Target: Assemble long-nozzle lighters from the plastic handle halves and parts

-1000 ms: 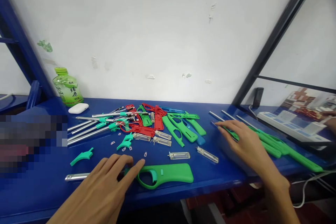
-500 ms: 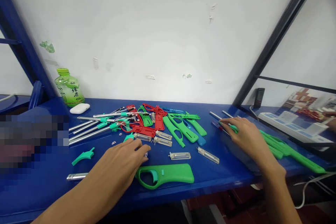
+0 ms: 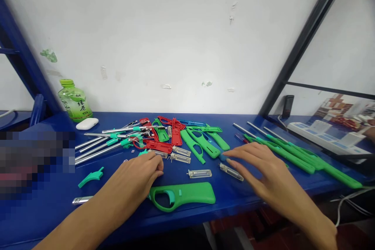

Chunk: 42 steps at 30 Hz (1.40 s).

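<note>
My left hand (image 3: pixel 137 175) rests above the desk with its fingers closed together; whatever is between them, if anything, is hidden. Just below its fingertips lies a green lighter (image 3: pixel 197 193) with a teal trigger, and its metal tube (image 3: pixel 82 200) shows past my wrist. My right hand (image 3: pixel 259 168) is open, thumb and fingers apart, beside a clear lighter fuel tank (image 3: pixel 231 172). Another clear tank (image 3: pixel 199 174) lies between the hands. A loose teal curved piece (image 3: pixel 90 177) sits left of my left forearm.
Metal lighter tubes (image 3: pixel 99 150) with teal parts are heaped at left. Red shell halves (image 3: pixel 177 132) and green shells (image 3: pixel 206 144) lie behind. Several long green lighters (image 3: pixel 316 160) lie at right. A green tea bottle (image 3: pixel 74 101), white case (image 3: pixel 87 124) and power strip (image 3: pixel 322 138) stand around.
My right hand has left the long lighters at the right, moved toward the clear tank and opened. My left hand stays nearly in place, its fingers now closer together.
</note>
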Each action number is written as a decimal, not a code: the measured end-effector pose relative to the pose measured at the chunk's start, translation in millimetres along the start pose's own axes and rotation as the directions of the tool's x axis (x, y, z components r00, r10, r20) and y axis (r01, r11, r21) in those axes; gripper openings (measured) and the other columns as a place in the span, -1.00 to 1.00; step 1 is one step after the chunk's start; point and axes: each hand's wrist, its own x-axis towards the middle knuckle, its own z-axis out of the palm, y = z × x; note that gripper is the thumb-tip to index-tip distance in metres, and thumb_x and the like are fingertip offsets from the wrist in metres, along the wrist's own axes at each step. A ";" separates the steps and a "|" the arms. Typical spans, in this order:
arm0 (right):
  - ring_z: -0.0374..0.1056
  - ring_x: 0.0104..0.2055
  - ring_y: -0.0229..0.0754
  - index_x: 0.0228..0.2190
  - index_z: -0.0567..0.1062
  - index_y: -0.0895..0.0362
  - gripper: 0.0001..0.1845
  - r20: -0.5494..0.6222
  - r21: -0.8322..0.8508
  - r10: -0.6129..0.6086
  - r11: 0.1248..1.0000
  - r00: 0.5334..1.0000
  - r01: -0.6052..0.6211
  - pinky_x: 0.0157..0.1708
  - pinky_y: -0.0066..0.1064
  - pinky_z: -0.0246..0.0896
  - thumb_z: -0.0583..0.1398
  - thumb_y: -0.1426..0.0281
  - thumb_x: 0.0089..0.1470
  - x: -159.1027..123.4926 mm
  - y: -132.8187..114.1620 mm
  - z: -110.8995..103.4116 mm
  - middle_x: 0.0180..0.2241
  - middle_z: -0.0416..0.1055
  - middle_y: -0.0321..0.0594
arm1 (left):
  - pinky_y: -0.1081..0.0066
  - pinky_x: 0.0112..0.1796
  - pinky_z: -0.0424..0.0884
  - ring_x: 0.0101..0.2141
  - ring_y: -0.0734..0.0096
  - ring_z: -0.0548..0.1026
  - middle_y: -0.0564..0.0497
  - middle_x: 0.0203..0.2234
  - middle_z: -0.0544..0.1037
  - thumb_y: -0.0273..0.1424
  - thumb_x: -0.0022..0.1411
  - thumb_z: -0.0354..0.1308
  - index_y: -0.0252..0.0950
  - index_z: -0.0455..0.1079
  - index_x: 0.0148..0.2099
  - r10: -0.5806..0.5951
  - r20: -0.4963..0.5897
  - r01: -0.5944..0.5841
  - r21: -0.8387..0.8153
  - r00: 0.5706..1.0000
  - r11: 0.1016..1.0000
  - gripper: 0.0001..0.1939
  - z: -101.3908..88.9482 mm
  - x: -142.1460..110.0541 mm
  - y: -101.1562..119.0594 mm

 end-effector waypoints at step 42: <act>0.61 -0.16 -0.07 0.08 0.41 0.01 -0.68 -0.052 -0.051 0.096 0.994 0.994 -0.098 -0.19 -0.32 0.47 0.07 0.08 0.56 10.9 16.5 4.7 -0.09 0.62 -0.13 | 0.23 -0.38 0.42 -0.38 0.22 0.57 -0.03 -0.24 0.56 -0.41 0.57 -0.14 -0.22 0.37 -0.09 0.120 -0.233 -0.073 0.201 0.965 0.977 -0.75 -19.9 12.4 12.9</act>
